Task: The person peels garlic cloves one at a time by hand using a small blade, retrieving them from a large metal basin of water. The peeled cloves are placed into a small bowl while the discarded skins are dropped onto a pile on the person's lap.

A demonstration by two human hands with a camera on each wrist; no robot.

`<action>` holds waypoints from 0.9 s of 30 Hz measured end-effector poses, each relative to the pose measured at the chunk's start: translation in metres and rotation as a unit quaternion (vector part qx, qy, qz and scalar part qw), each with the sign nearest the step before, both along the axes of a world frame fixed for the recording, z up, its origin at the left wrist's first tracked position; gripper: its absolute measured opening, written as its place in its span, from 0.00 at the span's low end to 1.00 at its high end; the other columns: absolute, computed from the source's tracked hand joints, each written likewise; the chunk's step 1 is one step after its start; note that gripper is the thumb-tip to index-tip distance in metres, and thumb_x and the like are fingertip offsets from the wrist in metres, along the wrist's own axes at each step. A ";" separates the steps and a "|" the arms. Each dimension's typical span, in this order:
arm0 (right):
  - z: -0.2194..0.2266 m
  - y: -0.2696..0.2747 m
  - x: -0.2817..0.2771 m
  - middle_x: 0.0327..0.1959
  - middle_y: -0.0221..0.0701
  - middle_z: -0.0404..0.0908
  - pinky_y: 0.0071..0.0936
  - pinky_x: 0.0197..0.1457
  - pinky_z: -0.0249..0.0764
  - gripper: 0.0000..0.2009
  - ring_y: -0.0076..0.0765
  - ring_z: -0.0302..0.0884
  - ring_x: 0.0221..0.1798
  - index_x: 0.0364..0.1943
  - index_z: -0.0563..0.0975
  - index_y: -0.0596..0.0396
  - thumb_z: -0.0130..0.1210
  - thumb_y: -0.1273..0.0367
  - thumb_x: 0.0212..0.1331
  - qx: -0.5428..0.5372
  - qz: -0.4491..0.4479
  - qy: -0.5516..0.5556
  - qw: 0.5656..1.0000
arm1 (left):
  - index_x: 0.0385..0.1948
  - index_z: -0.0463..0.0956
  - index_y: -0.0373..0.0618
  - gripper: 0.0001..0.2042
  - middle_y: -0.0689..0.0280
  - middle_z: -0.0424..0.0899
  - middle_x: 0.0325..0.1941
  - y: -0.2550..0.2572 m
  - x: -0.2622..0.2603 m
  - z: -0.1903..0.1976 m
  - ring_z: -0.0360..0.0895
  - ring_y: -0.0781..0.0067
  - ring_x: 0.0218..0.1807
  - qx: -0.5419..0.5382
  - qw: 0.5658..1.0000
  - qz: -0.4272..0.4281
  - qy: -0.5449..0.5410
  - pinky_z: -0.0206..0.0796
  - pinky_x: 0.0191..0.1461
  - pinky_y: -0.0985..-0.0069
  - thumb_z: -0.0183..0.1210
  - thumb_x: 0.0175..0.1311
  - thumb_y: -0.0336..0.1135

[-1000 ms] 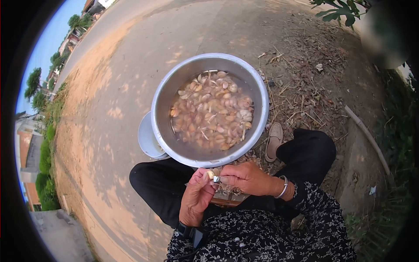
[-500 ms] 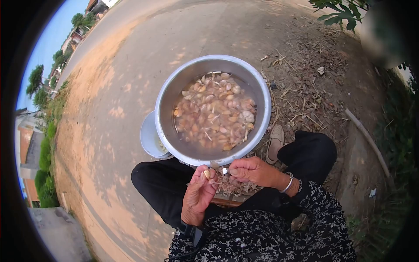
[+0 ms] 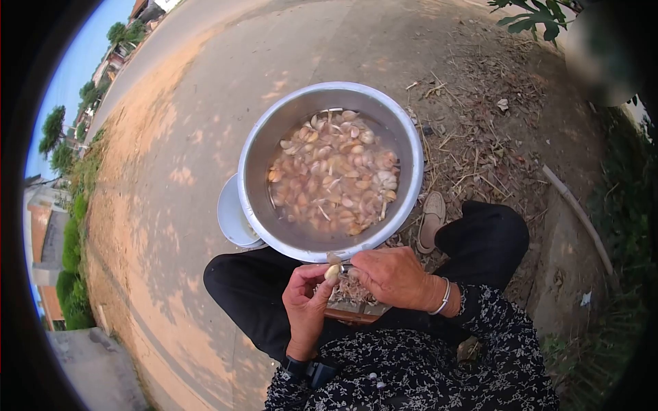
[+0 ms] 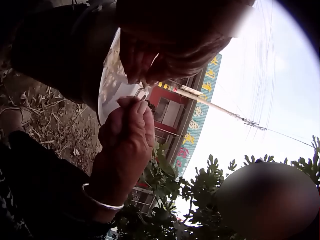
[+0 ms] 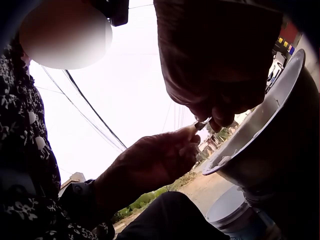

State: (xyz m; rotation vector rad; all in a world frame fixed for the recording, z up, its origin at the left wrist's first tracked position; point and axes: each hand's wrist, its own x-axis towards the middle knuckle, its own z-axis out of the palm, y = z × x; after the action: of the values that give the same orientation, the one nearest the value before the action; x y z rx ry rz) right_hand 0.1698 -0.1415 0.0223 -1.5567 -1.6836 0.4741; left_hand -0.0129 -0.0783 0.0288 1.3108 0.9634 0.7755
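Observation:
Between thumb and fingers my left hand [image 3: 306, 305] pinches a pale garlic clove [image 3: 332, 272]. My right hand [image 3: 397, 277] grips a small metal blade [image 5: 201, 125], its tip right at the clove; most of its handle is hidden in the fingers. A brownish bit of garlic skin [image 3: 334, 258] shows just above the clove. Both hands meet over the lap, close to the near rim of a large metal basin [image 3: 406, 161]. Many unpeeled garlic cloves [image 3: 336, 171] lie in cloudy water inside it.
A pale bucket [image 3: 232, 212] stands at the basin's left, partly under its rim. Garlic skins [image 3: 353, 291] lie on the ground between the legs. Dry leaves [image 3: 480, 151] and a stick [image 3: 579, 212] are at the right. The person's knees flank the hands.
Half a second ago the hands were slightly apart; the blade has come back against the clove. My left hand has turned over somewhat, and the clove shows a paler side.

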 end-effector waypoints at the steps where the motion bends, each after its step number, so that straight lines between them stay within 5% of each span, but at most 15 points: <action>1: -0.001 -0.001 0.001 0.21 0.35 0.76 0.42 0.28 0.72 0.10 0.48 0.78 0.26 0.31 0.71 0.53 0.53 0.63 0.62 0.000 -0.001 0.000 1.000 | 0.42 0.76 0.36 0.09 0.64 0.81 0.41 0.002 -0.002 -0.001 0.78 0.78 0.38 0.000 1.000 -0.001 0.000 0.72 0.46 0.81 0.62 0.62 0.27; 3: -0.003 -0.002 0.004 0.21 0.37 0.77 0.43 0.28 0.72 0.09 0.49 0.79 0.28 0.32 0.72 0.52 0.53 0.62 0.62 -0.040 0.022 0.077 0.996 | 0.42 0.74 0.38 0.09 0.63 0.80 0.40 0.009 -0.007 -0.002 0.77 0.77 0.39 -0.244 0.963 -0.022 -0.109 0.71 0.46 0.80 0.61 0.62 0.27; 4: -0.007 -0.002 0.005 0.21 0.37 0.77 0.43 0.28 0.72 0.09 0.49 0.79 0.28 0.32 0.72 0.52 0.53 0.62 0.62 -0.039 0.023 0.076 0.996 | 0.42 0.74 0.38 0.09 0.63 0.80 0.40 0.009 -0.008 -0.005 0.77 0.77 0.39 -0.243 0.963 -0.022 -0.110 0.71 0.46 0.80 0.61 0.62 0.27; 6: -0.015 -0.002 0.008 0.22 0.39 0.78 0.45 0.30 0.73 0.09 0.50 0.79 0.29 0.32 0.74 0.51 0.52 0.61 0.63 -0.080 0.008 0.136 0.987 | 0.44 0.73 0.38 0.10 0.63 0.78 0.39 0.008 -0.011 -0.012 0.74 0.77 0.38 -0.403 0.869 -0.049 -0.283 0.70 0.45 0.80 0.60 0.63 0.27; 13: -0.013 -0.003 0.012 0.26 0.41 0.79 0.44 0.34 0.73 0.09 0.52 0.79 0.31 0.35 0.77 0.51 0.52 0.62 0.63 -0.086 0.044 0.118 0.988 | 0.53 0.68 0.40 0.16 0.64 0.70 0.38 0.012 -0.013 -0.017 0.67 0.76 0.35 -0.533 0.762 -0.024 -0.368 0.65 0.43 0.79 0.56 0.64 0.27; 16: -0.013 0.000 0.017 0.27 0.42 0.80 0.42 0.36 0.74 0.10 0.51 0.80 0.32 0.37 0.78 0.52 0.53 0.62 0.63 -0.094 0.069 0.215 0.970 | 0.55 0.67 0.41 0.16 0.64 0.70 0.38 0.012 -0.017 -0.018 0.67 0.76 0.34 -0.543 0.743 -0.032 -0.389 0.65 0.42 0.79 0.54 0.66 0.28; 25: -0.006 0.000 0.020 0.27 0.42 0.80 0.42 0.36 0.73 0.11 0.51 0.80 0.33 0.36 0.78 0.53 0.52 0.60 0.63 -0.108 0.071 0.175 0.976 | 0.57 0.67 0.36 0.21 0.62 0.76 0.38 0.011 -0.014 -0.017 0.73 0.73 0.38 -0.398 0.870 -0.070 -0.281 0.68 0.42 0.78 0.57 0.67 0.39; 27: -0.002 0.000 0.026 0.27 0.41 0.80 0.45 0.35 0.73 0.13 0.52 0.79 0.33 0.35 0.77 0.52 0.52 0.57 0.63 -0.176 0.263 0.146 0.937 | 0.57 0.67 0.37 0.20 0.62 0.76 0.38 0.010 -0.012 -0.017 0.74 0.73 0.37 -0.382 0.887 -0.061 -0.252 0.68 0.42 0.77 0.55 0.68 0.39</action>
State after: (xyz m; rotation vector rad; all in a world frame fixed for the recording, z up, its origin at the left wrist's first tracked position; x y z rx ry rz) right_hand 0.1961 -0.1412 0.0206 -1.1682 -1.8313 1.2795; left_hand -0.0251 -0.0682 0.0117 0.4331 0.6418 0.5083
